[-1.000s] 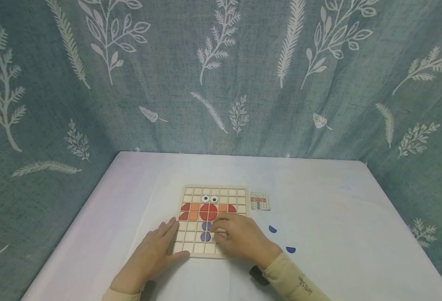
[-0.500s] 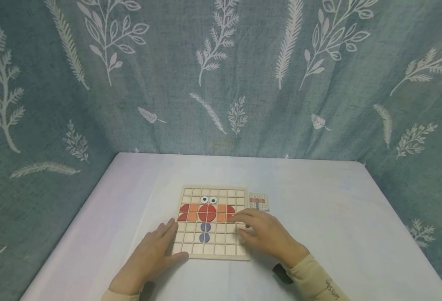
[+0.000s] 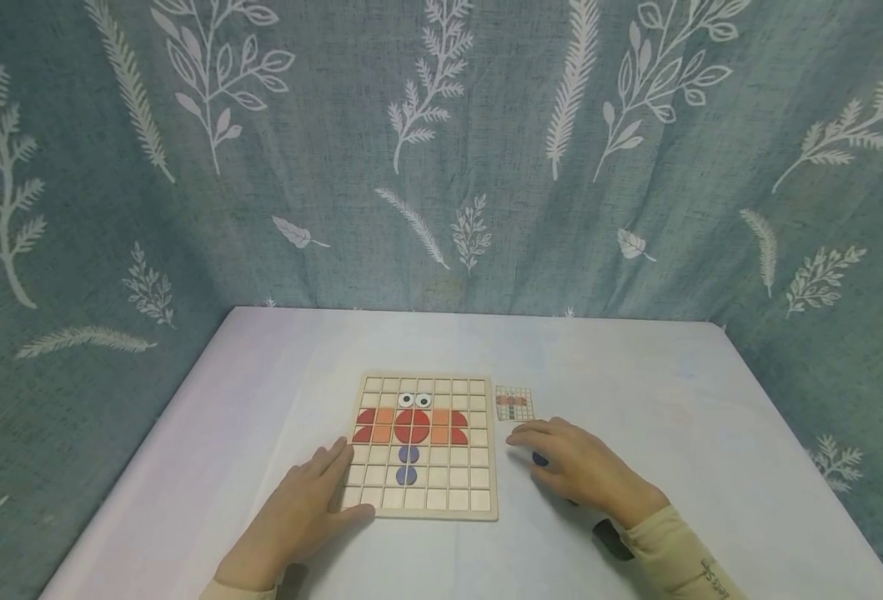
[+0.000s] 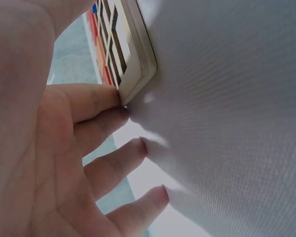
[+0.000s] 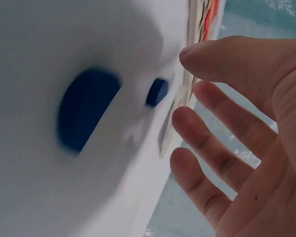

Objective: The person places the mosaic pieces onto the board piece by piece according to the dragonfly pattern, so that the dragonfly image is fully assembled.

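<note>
A wooden grid board (image 3: 441,516) lies flat on the table, filled partly with flat pieces: two eye discs (image 3: 415,401), a red circle (image 3: 412,427), orange squares (image 3: 440,426) and blue rounds (image 3: 407,476). My left hand (image 3: 302,504) rests along its left side, fingers extended and touching its edge in the left wrist view. To the board's right, my right hand (image 3: 591,471) hovers with fingers loosely bent and apart, holding nothing. Under it lie two blue half-round pieces, a nearer one (image 5: 86,111) and a farther one (image 5: 158,92), neither touched in the right wrist view.
A small pattern card (image 3: 514,403) lies beside the board's upper right edge, bearing a similar coloured figure on a grid. The white table (image 3: 659,375) reaches back to a green leaf-patterned curtain (image 3: 336,167).
My right hand has moved off the board to the right, over the blue half-round pieces. The left hand keeps its place, and the pieces on the board look the same.
</note>
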Available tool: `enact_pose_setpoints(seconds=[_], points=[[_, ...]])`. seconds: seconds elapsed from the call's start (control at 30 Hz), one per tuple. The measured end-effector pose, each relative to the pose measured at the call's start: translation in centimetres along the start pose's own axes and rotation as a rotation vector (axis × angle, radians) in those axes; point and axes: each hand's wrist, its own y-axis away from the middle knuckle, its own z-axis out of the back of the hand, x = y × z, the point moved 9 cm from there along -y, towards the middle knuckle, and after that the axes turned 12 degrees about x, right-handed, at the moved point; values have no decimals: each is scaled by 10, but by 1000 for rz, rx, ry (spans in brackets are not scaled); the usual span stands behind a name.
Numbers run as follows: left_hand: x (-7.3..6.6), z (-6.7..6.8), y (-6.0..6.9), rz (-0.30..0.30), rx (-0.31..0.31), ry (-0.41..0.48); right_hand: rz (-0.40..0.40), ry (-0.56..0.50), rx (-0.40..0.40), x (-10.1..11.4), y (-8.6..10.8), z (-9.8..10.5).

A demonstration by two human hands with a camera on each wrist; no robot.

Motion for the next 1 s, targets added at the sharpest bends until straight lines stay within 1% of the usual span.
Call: enact_pose_setpoints(seconds=[0.17,0.43,0.63,1.0], points=[[-1,1,1,-9,-2,-4,0,13,56,-8,2,-2],[-2,2,1,-15,-4,-20,10,12,70,-16,3,-4],[-2,1,0,-13,-4,-24,14,8,92,-17,5,-8],[-1,1,1,3,10,-20,4,33,65,-17,8,-7]])
